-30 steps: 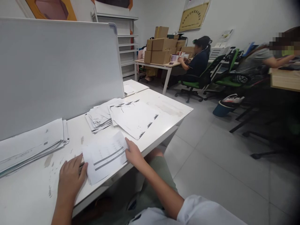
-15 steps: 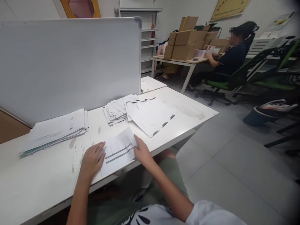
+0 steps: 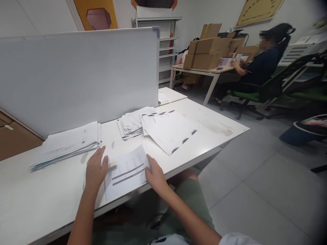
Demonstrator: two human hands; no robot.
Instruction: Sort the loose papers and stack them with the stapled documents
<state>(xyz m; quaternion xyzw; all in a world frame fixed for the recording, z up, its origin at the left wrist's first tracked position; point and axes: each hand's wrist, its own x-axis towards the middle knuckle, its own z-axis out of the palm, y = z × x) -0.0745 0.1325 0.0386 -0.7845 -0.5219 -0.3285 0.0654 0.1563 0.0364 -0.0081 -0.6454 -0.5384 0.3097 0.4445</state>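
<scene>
A printed sheet of paper (image 3: pixel 127 170) with two dark bars lies at the front edge of the white desk (image 3: pixel 61 190). My right hand (image 3: pixel 155 173) grips its right edge, thumb on top. My left hand (image 3: pixel 96 170) is just off the sheet's left side, fingers stretched and thumb apart, holding nothing. Beside that thumb a small tan piece (image 3: pixel 112 166), perhaps a wooden clip, shows on the sheet's left edge; part of it is hidden by the hand.
Behind my left hand is a stack of papers (image 3: pixel 68 143). A messier pile (image 3: pixel 131 124) and large loose sheets (image 3: pixel 171 132) lie farther right. A whiteboard-like panel (image 3: pixel 84 78) backs the desk. Across the aisle, a person (image 3: pixel 263 68) sits near cardboard boxes (image 3: pixel 206 61).
My left hand has lifted off the sheet's left edge and straightened, uncovering the tan piece. My right hand keeps its hold. The view has shifted slightly.
</scene>
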